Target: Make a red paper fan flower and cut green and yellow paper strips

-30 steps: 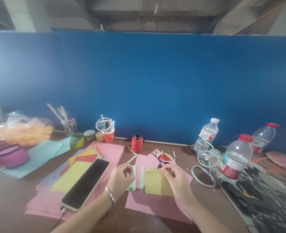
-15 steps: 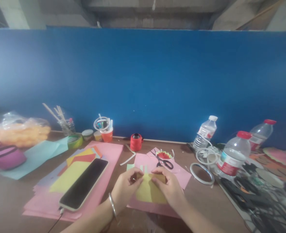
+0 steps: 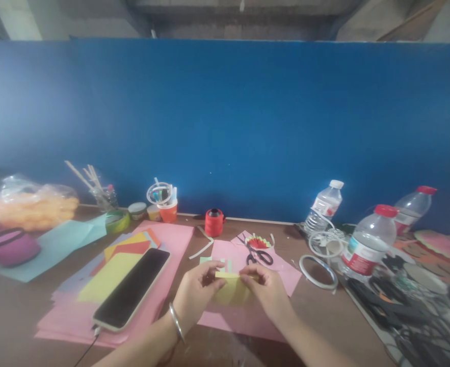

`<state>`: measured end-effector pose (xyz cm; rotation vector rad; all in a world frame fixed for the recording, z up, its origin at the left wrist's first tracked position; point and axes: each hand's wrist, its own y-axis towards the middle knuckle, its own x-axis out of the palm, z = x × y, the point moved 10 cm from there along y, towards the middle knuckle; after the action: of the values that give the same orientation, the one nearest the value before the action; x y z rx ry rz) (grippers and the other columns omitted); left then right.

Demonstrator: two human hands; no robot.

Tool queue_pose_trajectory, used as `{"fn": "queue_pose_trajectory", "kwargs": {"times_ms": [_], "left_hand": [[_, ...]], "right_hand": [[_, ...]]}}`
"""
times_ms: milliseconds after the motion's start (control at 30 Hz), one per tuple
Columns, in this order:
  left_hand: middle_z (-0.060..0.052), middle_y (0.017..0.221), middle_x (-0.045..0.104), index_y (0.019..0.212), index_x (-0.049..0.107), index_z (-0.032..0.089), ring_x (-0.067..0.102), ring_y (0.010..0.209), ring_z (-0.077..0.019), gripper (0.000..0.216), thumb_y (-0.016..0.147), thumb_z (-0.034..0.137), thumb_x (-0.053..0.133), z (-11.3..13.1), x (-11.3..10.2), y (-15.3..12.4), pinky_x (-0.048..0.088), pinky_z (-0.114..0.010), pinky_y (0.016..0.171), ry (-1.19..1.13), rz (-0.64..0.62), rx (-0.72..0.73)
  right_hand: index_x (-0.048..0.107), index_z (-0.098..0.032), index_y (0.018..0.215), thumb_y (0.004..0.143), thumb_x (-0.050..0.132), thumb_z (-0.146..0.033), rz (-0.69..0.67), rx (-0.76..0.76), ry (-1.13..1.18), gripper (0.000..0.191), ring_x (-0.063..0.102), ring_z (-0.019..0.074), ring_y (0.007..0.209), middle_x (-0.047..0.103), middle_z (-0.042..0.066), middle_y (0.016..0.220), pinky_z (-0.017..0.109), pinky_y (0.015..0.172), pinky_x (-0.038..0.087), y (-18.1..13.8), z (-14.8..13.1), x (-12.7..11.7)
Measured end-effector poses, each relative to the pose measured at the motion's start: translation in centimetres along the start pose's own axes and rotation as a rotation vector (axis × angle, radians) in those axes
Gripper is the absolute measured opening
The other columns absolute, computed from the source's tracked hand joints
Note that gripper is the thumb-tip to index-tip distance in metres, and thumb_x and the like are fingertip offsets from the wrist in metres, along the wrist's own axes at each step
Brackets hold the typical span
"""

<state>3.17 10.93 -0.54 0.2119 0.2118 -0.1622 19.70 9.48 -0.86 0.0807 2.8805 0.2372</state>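
Observation:
Between my two hands is a sheet of yellow paper [image 3: 232, 293], its far edge folded into a narrow strip. My left hand [image 3: 199, 288] pinches the left end of that fold between thumb and fingers; a silver bangle circles the wrist. At the right end, my right hand [image 3: 266, 286] pinches the fold the same way. Underneath lies pink paper [image 3: 243, 327]. Just beyond my fingers are black-handled scissors [image 3: 256, 252], lying open beside a red and yellow pleated paper piece [image 3: 259, 241]. Some pale green paper [image 3: 205, 260] shows past my left hand.
On the left, a phone [image 3: 133, 290] rests on stacked coloured paper [image 3: 171, 244]. A red thread spool [image 3: 213, 222] and a cup of pens [image 3: 168, 211] stand by the blue wall. Rightward are a tape ring [image 3: 318, 272], plastic bottles [image 3: 370, 242] and tangled cables.
The yellow paper's far edge now shows as a thin raised fold, and the sheet looks shorter and tilted. Both hands keep pinching it in nearly the same place.

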Motion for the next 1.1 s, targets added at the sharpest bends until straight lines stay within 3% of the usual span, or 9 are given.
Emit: {"fn": "queue_pose_trajectory", "kwargs": {"times_ms": [133,300,467,567,667,733,833,933,1100], "left_hand": [[0.001,0.068,0.056,0.097,0.056,0.019,0.054,0.065,-0.0141,0.030,0.067,0.015,0.060,0.5,0.2,-0.1,0.043,-0.023,0.060,0.023,-0.014,0.038],[0.004,0.065,0.052,0.080,0.052,0.019,0.051,0.062,-0.0124,0.013,0.069,0.016,0.058,0.7,0.2,-0.2,0.040,-0.021,0.057,0.034,-0.005,0.053],[0.002,0.074,0.057,0.096,0.051,0.021,0.054,0.065,-0.0130,0.025,0.072,0.017,0.056,1.0,0.4,-0.3,0.042,-0.021,0.060,0.022,-0.029,0.066],[0.002,0.073,0.060,0.087,0.058,0.021,0.055,0.066,-0.0136,0.014,0.073,0.019,0.055,1.4,0.6,-0.3,0.043,-0.021,0.061,0.100,-0.060,0.088],[0.000,0.076,0.065,0.080,0.063,0.021,0.058,0.070,-0.0159,0.010,0.073,0.021,0.056,1.3,0.7,-0.3,0.045,-0.023,0.064,0.138,-0.062,0.072],[-0.002,0.078,0.067,0.080,0.064,0.020,0.060,0.070,-0.0172,0.010,0.073,0.023,0.058,1.0,0.4,-0.3,0.046,-0.025,0.065,0.116,-0.034,0.038],[-0.003,0.078,0.067,0.081,0.064,0.019,0.061,0.071,-0.0181,0.012,0.073,0.026,0.059,0.9,0.3,-0.2,0.047,-0.026,0.065,0.094,-0.026,0.015],[-0.002,0.077,0.067,0.079,0.064,0.019,0.061,0.072,-0.0182,0.011,0.073,0.026,0.059,1.4,0.4,-0.3,0.047,-0.026,0.067,0.075,-0.040,0.021],[-0.002,0.074,0.067,0.076,0.064,0.018,0.060,0.069,-0.0174,0.008,0.072,0.025,0.060,1.8,0.7,-0.5,0.047,-0.025,0.064,0.069,-0.039,0.024]], "right_hand": [[0.062,-0.015,0.067,0.075,0.055,-0.035,0.036,-0.009,-0.007,0.022,0.055,0.0161,0.060,0.061,0.001,0.062,0.024,0.054,0.040,0.1,0.2,-0.4],[0.059,-0.016,0.078,0.073,0.056,-0.041,0.014,0.046,0.090,0.026,0.050,0.0135,0.052,0.056,-0.001,0.059,0.022,0.046,0.034,0.1,0.9,-0.2],[0.049,-0.020,0.084,0.072,0.056,-0.038,-0.004,0.096,0.153,0.022,0.044,0.0109,0.043,0.048,-0.007,0.050,0.020,0.042,0.029,0.0,1.1,0.0],[0.050,-0.020,0.080,0.075,0.053,-0.035,-0.019,0.060,0.157,0.016,0.042,0.0103,0.043,0.045,-0.007,0.049,0.020,0.042,0.029,0.0,0.7,0.1],[0.054,-0.019,0.078,0.079,0.050,-0.033,-0.006,-0.036,0.079,0.015,0.051,0.0135,0.054,0.053,-0.003,0.059,0.022,0.051,0.038,-0.1,-0.2,-0.1],[0.059,-0.020,0.080,0.082,0.047,-0.031,0.030,-0.164,-0.047,0.017,0.056,0.0190,0.077,0.059,0.004,0.080,0.029,0.068,0.043,-0.5,-1.7,-0.5],[0.063,-0.023,0.086,0.081,0.050,-0.031,0.059,-0.377,-0.296,0.016,0.046,0.0254,0.104,0.054,0.009,0.107,0.039,0.089,0.034,-1.6,-4.2,-0.3],[0.063,-0.024,0.091,0.077,0.057,-0.033,0.010,-0.454,-0.422,0.018,0.044,0.0265,0.105,0.053,0.009,0.108,0.042,0.091,0.033,-2.2,-5.4,0.8],[0.062,-0.022,0.088,0.079,0.056,-0.031,-0.040,-0.378,-0.323,0.014,0.054,0.0203,0.088,0.060,0.005,0.091,0.031,0.079,0.042,-2.1,-5.4,1.2]]}}
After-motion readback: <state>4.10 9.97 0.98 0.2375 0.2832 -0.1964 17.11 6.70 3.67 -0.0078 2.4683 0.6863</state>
